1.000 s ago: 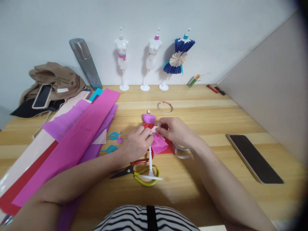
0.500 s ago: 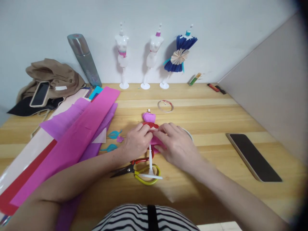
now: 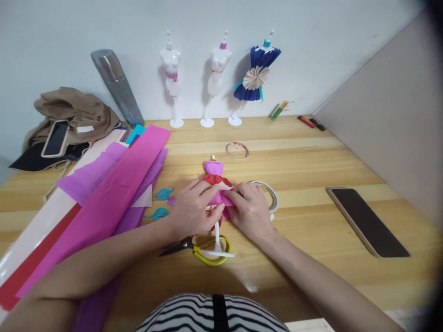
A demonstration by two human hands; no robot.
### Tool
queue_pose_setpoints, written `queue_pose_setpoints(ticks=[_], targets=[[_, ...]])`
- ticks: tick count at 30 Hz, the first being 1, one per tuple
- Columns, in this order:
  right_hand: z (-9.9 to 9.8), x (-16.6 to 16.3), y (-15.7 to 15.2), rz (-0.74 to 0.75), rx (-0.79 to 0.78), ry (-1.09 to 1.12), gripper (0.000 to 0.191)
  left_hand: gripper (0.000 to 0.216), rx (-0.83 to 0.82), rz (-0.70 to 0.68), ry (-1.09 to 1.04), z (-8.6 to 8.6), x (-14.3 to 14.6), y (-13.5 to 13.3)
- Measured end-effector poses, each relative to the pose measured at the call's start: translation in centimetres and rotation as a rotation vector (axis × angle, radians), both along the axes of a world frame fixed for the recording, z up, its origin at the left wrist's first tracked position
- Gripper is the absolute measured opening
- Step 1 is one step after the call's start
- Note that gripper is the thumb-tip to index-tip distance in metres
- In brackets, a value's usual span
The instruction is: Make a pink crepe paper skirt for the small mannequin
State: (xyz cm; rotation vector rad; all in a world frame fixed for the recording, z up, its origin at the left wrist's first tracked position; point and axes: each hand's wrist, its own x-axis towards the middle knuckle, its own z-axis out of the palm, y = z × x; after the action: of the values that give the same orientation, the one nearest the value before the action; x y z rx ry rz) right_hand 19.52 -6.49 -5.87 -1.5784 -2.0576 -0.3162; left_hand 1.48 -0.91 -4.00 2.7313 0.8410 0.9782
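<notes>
A small mannequin lies on the wooden table, dressed in a pink bodice [image 3: 213,168] and a red ruffled paper layer [image 3: 218,180]. Pink crepe paper [image 3: 218,198] sits over its lower part. My left hand [image 3: 194,207] is closed on the left edge of that paper, thumb below and fingers above. From the other side, my right hand [image 3: 251,210] pinches the same paper, fingertips close to the left ones. The mannequin's white stand [image 3: 217,244] rests over the yellow-and-red-handled scissors [image 3: 207,251]. My fingers hide part of the paper and of the mannequin.
Crepe paper strips [image 3: 114,184] lie at left beside blue leaf cutouts [image 3: 161,213]. A tape roll [image 3: 273,196] sits by my right hand, a phone [image 3: 368,221] farther right. Three mannequins [image 3: 218,69] and a flask [image 3: 117,87] stand along the wall. A bracelet [image 3: 237,151] lies mid-table.
My right hand has turned and drawn in, uncovering the tape roll. My left fingers have spread over the pink paper, and more of the red layer and bodice shows. The view shifted slightly.
</notes>
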Motion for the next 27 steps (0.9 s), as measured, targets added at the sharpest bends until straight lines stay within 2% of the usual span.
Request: queue_pose_setpoints(ticks=[5, 11, 16, 23, 27], targets=[[-0.1, 0.0, 0.0, -0.008, 0.005, 0.014, 0.023, 0.026, -0.042, 0.053, 0.087, 1.1, 0.6, 1.1], [0.2, -0.2, 0.1, -0.048, 0.001, -0.012, 0.019, 0.018, -0.207, 0.07, 0.301, 2.5, 2.7, 3.1], [0.0, -0.1, 0.2, -0.066, 0.005, 0.032, 0.018, 0.025, -0.251, 0.1, 0.265, 2.4, 2.7, 3.9], [-1.0, -0.1, 0.5, -0.087, -0.011, 0.252, 0.017, 0.027, -0.254, 0.082, 0.225, 2.4, 2.3, 3.6], [-1.2, 0.1, 0.9, -0.094, -0.02, 0.28, 0.017, 0.026, -0.295, 0.082, 0.244, 2.6, 2.2, 3.3]])
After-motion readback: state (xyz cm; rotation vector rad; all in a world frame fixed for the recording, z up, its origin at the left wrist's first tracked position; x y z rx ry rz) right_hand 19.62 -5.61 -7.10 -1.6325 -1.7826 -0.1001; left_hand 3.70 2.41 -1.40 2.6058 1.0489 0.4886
